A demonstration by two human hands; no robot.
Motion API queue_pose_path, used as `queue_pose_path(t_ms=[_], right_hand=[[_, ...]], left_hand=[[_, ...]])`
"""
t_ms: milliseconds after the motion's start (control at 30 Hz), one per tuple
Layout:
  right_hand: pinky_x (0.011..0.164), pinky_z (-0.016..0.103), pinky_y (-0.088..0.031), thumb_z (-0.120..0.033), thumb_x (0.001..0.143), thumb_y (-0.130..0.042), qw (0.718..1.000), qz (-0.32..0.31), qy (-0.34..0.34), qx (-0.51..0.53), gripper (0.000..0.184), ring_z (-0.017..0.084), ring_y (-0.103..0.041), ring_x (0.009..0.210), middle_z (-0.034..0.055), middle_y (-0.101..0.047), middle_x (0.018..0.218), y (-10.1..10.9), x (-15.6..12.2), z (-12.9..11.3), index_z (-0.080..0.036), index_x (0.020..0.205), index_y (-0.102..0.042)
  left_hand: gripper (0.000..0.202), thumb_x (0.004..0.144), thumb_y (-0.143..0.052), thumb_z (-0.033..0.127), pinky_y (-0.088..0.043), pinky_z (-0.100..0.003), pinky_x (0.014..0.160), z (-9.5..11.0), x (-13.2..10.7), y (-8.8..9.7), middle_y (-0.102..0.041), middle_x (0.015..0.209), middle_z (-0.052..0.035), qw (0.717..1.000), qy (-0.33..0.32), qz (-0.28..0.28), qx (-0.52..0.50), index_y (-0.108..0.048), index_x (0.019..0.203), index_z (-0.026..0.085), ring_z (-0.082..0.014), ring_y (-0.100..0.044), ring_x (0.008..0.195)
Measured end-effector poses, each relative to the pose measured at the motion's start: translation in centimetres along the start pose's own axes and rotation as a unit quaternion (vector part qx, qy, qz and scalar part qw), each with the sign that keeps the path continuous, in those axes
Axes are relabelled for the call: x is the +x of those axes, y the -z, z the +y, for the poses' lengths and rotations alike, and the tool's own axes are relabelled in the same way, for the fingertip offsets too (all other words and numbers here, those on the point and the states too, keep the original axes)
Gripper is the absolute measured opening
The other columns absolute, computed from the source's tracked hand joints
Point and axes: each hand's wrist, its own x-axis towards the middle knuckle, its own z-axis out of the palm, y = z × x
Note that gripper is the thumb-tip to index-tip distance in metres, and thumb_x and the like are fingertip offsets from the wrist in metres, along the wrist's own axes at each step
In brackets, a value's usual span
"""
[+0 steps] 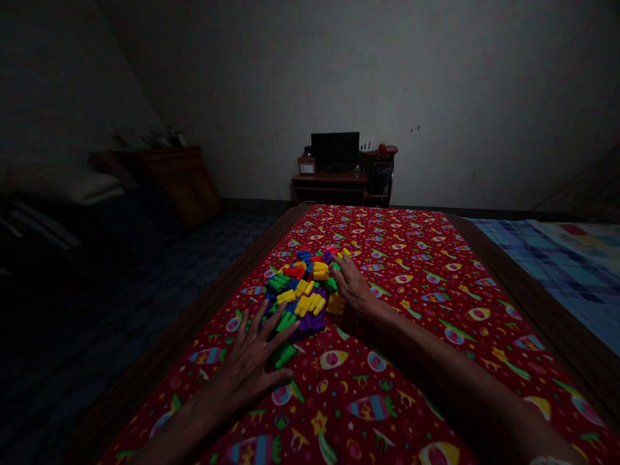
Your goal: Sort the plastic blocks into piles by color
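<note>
A heap of small plastic building blocks (304,290) in yellow, green, blue, red and purple lies on a red patterned cloth (416,303). My left hand (252,361) rests flat on the cloth at the near edge of the heap, fingers spread, fingertips touching green and purple blocks. My right hand (352,284) lies at the heap's right side, fingers stretched along the blocks, touching yellow ones. Neither hand holds anything.
The cloth covers a long wooden-edged surface (527,290). A blue checked mat (571,271) lies to the right. A dark desk with a monitor (335,150) stands at the far wall. A wooden cabinet (179,181) stands at the left. The room is dim.
</note>
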Motion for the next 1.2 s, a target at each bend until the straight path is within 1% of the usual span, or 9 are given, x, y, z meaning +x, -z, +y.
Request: queue_pose_path(t_ms=[67, 167, 300, 433, 500, 633, 800, 1000, 1200], right_hand=[[0.116, 0.054, -0.018, -0.061, 0.094, -0.029, 0.999, 0.03, -0.029, -0.028, 0.064, 0.029, -0.023, 0.143, 0.0135, -0.04, 0.147, 1.6, 1.8, 1.8, -0.021, 0.143, -0.041], [0.111, 0.058, -0.023, -0.059, 0.094, -0.025, 0.993, 0.047, -0.088, -0.057, 0.066, 0.033, -0.037, 0.133, 0.0202, -0.052, 0.133, 2.3, 4.2, 3.3, -0.012, 0.133, -0.049], [0.098, 0.045, -0.042, -0.058, 0.095, -0.021, 0.998, -0.025, -0.052, -0.022, 0.061, 0.026, -0.058, 0.106, 0.0136, -0.066, 0.109, 0.5, 5.0, 1.9, -0.015, 0.111, -0.061], [0.096, 0.04, -0.045, -0.056, 0.096, -0.024, 0.999, -0.016, -0.012, 0.024, 0.055, 0.023, -0.06, 0.107, 0.0089, -0.067, 0.114, 0.9, 2.7, -0.1, -0.02, 0.117, -0.061], [0.095, 0.04, -0.045, -0.053, 0.095, -0.027, 1.0, 0.015, -0.019, 0.011, 0.054, 0.024, -0.06, 0.109, 0.0099, -0.068, 0.114, 3.2, 0.9, 0.0, -0.019, 0.12, -0.061], [0.085, 0.038, -0.05, -0.049, 0.092, -0.035, 0.993, 0.047, -0.079, -0.07, 0.052, 0.025, -0.066, 0.096, 0.0118, -0.071, 0.105, 10.7, -3.4, 2.6, -0.014, 0.115, -0.066], [0.073, 0.037, -0.052, -0.046, 0.085, -0.042, 0.959, 0.138, -0.181, -0.169, 0.049, 0.027, -0.068, 0.083, 0.0136, -0.073, 0.091, 18.0, -8.7, 7.0, -0.011, 0.101, -0.073], [0.071, 0.038, -0.052, -0.042, 0.079, -0.044, 0.932, 0.192, -0.234, -0.202, 0.047, 0.027, -0.068, 0.076, 0.0138, -0.074, 0.085, 18.8, -11.5, 9.3, -0.012, 0.098, -0.074], [0.082, 0.042, -0.051, -0.04, 0.079, -0.041, 0.942, 0.179, -0.178, -0.223, 0.046, 0.029, -0.068, 0.087, 0.0157, -0.073, 0.098, 18.3, -11.3, 9.4, -0.013, 0.094, -0.074]], left_hand=[[0.084, 0.076, -0.063, 0.062, -0.02, -0.074, 0.105, -0.3, -1.4, -1.3, -0.015, 0.16, -0.0075, 0.999, 0.044, 0.008, -0.017, -0.026, 0.148, 0.041, -0.0455, -0.011, 0.143], [0.088, 0.076, -0.065, 0.059, -0.023, -0.072, 0.104, -0.7, -1.0, -3.2, -0.01, 0.161, -0.0111, 0.993, 0.107, 0.029, -0.042, -0.023, 0.15, 0.037, -0.0461, -0.01, 0.143], [0.089, 0.077, -0.063, 0.059, -0.025, -0.066, 0.107, -1.5, 2.5, -4.5, -0.008, 0.161, -0.0137, 0.982, 0.163, 0.045, -0.08, -0.021, 0.151, 0.032, -0.0426, -0.014, 0.144], [0.093, 0.075, -0.061, 0.068, -0.021, -0.063, 0.11, -2.4, 5.1, -4.4, -0.011, 0.16, -0.0144, 0.978, 0.154, 0.039, -0.133, -0.023, 0.15, 0.03, -0.0407, -0.014, 0.144], [0.094, 0.075, -0.055, 0.073, -0.018, -0.062, 0.112, -3.4, 5.3, -4.0, -0.014, 0.16, -0.0151, 0.974, 0.15, 0.056, -0.161, -0.022, 0.151, 0.029, -0.0389, -0.015, 0.145], [0.093, 0.078, -0.041, 0.078, -0.019, -0.054, 0.116, -6.5, 5.2, -3.5, -0.019, 0.158, -0.0158, 0.951, 0.19, 0.133, -0.205, -0.023, 0.15, 0.022, -0.0327, -0.018, 0.145], [0.068, 0.093, -0.02, 0.06, -0.019, -0.046, 0.119, -8.7, 8.2, -4.6, -0.035, 0.152, -0.0128, 0.901, 0.292, 0.164, -0.275, -0.035, 0.144, 0.018, -0.0229, -0.027, 0.143], [0.063, 0.094, -0.016, 0.049, -0.023, -0.044, 0.118, -5.5, 13.7, -5.3, -0.051, 0.142, -0.012, 0.893, 0.279, 0.12, -0.333, -0.047, 0.136, 0.015, -0.0211, -0.036, 0.139], [0.064, 0.093, -0.017, 0.052, -0.028, -0.042, 0.116, -0.4, 14.8, -5.1, -0.053, 0.139, -0.0093, 0.908, 0.186, 0.094, -0.363, -0.05, 0.134, 0.015, -0.0215, -0.041, 0.135]])
